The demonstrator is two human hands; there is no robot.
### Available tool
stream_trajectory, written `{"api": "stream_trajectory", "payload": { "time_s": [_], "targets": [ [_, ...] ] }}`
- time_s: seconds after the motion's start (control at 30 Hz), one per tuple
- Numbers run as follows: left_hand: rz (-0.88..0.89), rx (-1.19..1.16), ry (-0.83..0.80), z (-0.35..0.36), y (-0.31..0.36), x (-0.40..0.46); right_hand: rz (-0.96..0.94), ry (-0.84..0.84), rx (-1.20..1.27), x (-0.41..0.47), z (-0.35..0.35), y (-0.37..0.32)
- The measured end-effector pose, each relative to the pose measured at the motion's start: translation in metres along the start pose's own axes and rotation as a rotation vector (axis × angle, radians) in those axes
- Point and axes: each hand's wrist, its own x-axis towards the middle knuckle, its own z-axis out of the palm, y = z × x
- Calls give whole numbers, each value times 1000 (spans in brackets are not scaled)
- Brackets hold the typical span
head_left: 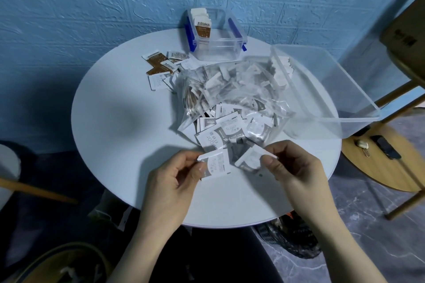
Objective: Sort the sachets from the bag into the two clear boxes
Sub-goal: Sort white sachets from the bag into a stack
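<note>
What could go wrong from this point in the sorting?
1. The big clear box sticks out past the table edge on the right; a nudge might tip it off.
2. Each hand, left hand and right hand, pinches a grey sachet; handling two at once invites a drop.
3. Brown and grey sachets lie mixed in the loose pile beside the small box, so one could be misfiled.

Round white table [128,135] against blue embossed wall [92,2], grey marbled floor [358,236]
</note>
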Motion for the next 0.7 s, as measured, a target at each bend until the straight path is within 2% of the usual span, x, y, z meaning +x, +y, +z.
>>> {"api": "stream_trajectory", "payload": {
  "time_s": [0.17,0.23,0.4,0.57,0.7],
  "targets": [
    [-5,2,-9,0,-1,0,87,-78,207,-13,10,-1],
    [7,-5,-28,-1,-1,0,99,-112,165,-16,18,1],
    [40,22,-88,-3,-5,-1,31,-60,-66,-21,30,6],
    [113,81,-63,-2,-4,-2,-8,-66,-209,-22,30,4],
    [119,102,-36,-3,-6,-2,-51,60,-329,-13,9,6]
  ]
}}
